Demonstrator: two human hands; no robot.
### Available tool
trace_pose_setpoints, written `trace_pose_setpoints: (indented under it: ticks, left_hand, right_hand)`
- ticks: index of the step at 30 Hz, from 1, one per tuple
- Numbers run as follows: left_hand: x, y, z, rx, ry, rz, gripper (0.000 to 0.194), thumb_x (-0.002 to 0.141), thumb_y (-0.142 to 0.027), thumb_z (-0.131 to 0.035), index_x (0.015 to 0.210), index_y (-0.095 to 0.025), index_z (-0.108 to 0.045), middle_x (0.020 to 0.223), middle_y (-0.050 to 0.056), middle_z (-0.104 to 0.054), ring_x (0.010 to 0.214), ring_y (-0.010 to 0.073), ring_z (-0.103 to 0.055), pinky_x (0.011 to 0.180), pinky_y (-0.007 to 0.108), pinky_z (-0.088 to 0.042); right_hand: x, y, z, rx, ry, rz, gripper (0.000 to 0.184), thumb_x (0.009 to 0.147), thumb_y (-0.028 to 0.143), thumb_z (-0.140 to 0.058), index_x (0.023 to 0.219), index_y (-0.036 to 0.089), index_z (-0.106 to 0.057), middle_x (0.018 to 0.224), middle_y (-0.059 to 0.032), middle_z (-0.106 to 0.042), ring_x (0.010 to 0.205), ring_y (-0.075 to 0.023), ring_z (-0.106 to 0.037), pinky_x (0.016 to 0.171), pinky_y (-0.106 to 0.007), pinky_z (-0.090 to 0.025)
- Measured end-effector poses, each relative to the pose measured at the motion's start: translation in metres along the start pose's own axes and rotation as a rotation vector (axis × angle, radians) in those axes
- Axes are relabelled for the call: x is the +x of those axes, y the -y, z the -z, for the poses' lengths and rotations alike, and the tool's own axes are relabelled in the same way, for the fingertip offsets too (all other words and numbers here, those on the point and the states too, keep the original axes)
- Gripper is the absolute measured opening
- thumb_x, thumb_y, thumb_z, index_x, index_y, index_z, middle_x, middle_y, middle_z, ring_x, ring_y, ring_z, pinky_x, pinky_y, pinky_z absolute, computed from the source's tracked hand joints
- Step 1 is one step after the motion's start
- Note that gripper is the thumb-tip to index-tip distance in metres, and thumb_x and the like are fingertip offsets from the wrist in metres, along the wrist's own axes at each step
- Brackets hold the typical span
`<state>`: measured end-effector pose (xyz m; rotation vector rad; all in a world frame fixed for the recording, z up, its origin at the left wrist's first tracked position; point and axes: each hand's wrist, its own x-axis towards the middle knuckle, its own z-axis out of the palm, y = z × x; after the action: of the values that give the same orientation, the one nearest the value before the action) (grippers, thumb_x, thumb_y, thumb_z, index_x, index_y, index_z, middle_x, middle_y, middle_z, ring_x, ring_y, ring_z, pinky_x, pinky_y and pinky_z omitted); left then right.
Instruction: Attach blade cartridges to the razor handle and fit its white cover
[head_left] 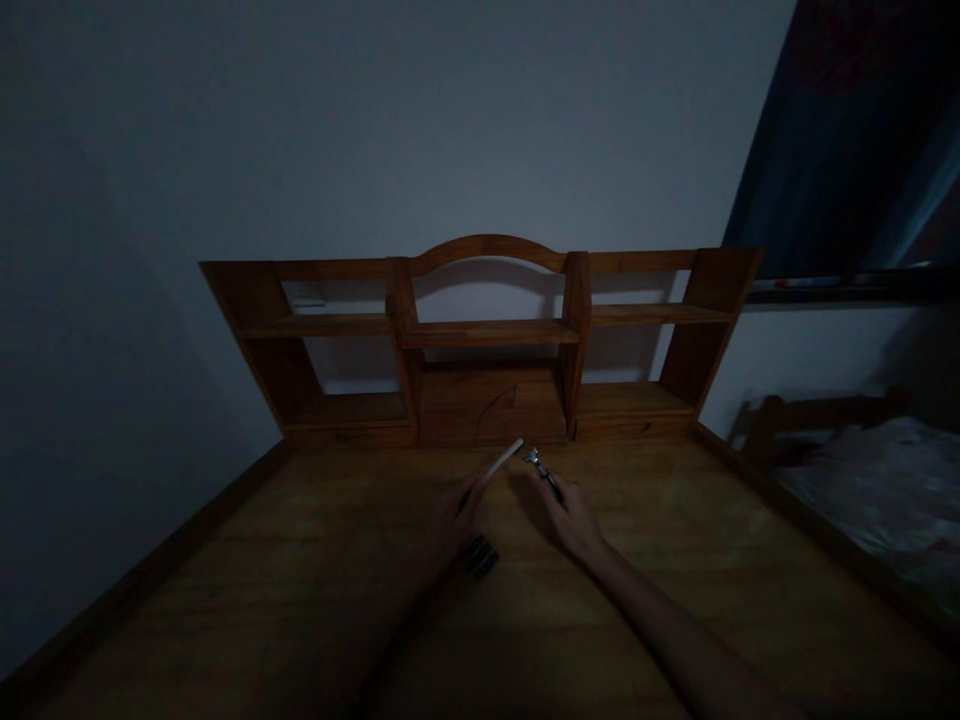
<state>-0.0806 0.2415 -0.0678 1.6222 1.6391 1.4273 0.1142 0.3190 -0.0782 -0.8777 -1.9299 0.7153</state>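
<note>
My left hand (459, 508) is closed around a slim white stick (504, 459), shaped like a toothbrush, with a dark patch under its tip. It slants up and to the right; the dim light hides its exact kind. Closed on the dark handle of a razor (541, 470) is my right hand (571, 515). The razor's silver forked head points up and left, a short gap from the white stick's tip. A small black ribbed block (480, 557) lies on the wooden desk (637, 610), just below my left hand; I cannot make out what it is.
A wooden shelf unit (487, 333) with several compartments stands along the desk's back edge, against a pale wall (480, 130). Raised wooden edges run along both sides of the desk. To the right are a dark curtain (840, 150) and pale bedding (885, 490).
</note>
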Motion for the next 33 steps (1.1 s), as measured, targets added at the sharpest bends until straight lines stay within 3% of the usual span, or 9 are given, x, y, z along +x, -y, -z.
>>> trace_pose_setpoints:
  ticks: [3,9,14,21,27,33]
  left_hand:
    - [-0.0008,-0.0041,-0.0014,-0.014,0.045,-0.013,0.043,0.091,-0.049,-0.04,0.109,-0.022,-0.067,0.108,0.003,-0.07,0.102,0.0228,-0.064,0.093,0.037,-0.048]
    - [-0.0009,0.0,0.0005,-0.01,-0.031,0.017,0.045,0.09,-0.051,-0.041,0.109,-0.02,-0.068,0.106,0.006,-0.071,0.1,0.0255,-0.064,0.093,0.04,-0.048]
    - [-0.001,-0.0012,-0.0018,-0.006,0.02,-0.002,0.043,0.089,-0.052,-0.043,0.109,-0.023,-0.067,0.11,0.004,-0.07,0.104,0.0246,-0.062,0.096,0.039,-0.046]
    - [0.0008,0.0048,0.0024,-0.006,-0.076,0.053,0.045,0.09,-0.052,-0.04,0.11,-0.02,-0.066,0.11,0.007,-0.069,0.104,0.0251,-0.062,0.096,0.041,-0.045]
    - [-0.0028,-0.0013,-0.0024,-0.038,0.031,0.013,0.044,0.089,-0.051,-0.042,0.11,-0.021,-0.067,0.112,0.003,-0.069,0.107,0.0228,-0.061,0.098,0.036,-0.044]
    - [-0.0008,-0.0027,-0.0008,-0.067,0.011,0.037,0.046,0.089,-0.054,-0.042,0.108,-0.021,-0.068,0.11,0.005,-0.07,0.104,0.024,-0.063,0.096,0.039,-0.046]
  right_hand:
    - [-0.0004,0.0005,0.0001,-0.004,-0.009,-0.002,0.04,0.093,0.045,-0.042,0.083,0.015,-0.066,0.072,-0.0038,-0.066,0.066,-0.0194,-0.062,0.06,-0.025,-0.04]
    - [0.0,0.0014,0.0006,-0.015,0.004,-0.005,0.042,0.093,0.046,-0.04,0.087,0.015,-0.067,0.073,-0.0044,-0.067,0.066,-0.0197,-0.062,0.061,-0.025,-0.042]
    - [0.0001,-0.0009,-0.0003,-0.024,0.014,-0.014,0.041,0.094,0.046,-0.041,0.085,0.015,-0.067,0.073,-0.004,-0.067,0.066,-0.0193,-0.062,0.06,-0.025,-0.041]
    - [-0.0003,-0.0004,0.0001,-0.022,0.016,-0.011,0.041,0.094,0.046,-0.041,0.087,0.015,-0.067,0.073,-0.0035,-0.066,0.067,-0.0191,-0.062,0.061,-0.025,-0.04]
    - [-0.0002,-0.0013,-0.0003,0.011,0.003,-0.009,0.039,0.093,0.045,-0.042,0.088,0.015,-0.067,0.077,-0.0039,-0.067,0.068,-0.0188,-0.061,0.063,-0.025,-0.041]
    - [0.0001,-0.0006,-0.0001,-0.006,-0.003,-0.004,0.04,0.093,0.045,-0.042,0.085,0.016,-0.067,0.075,-0.004,-0.068,0.067,-0.0194,-0.062,0.063,-0.025,-0.042]
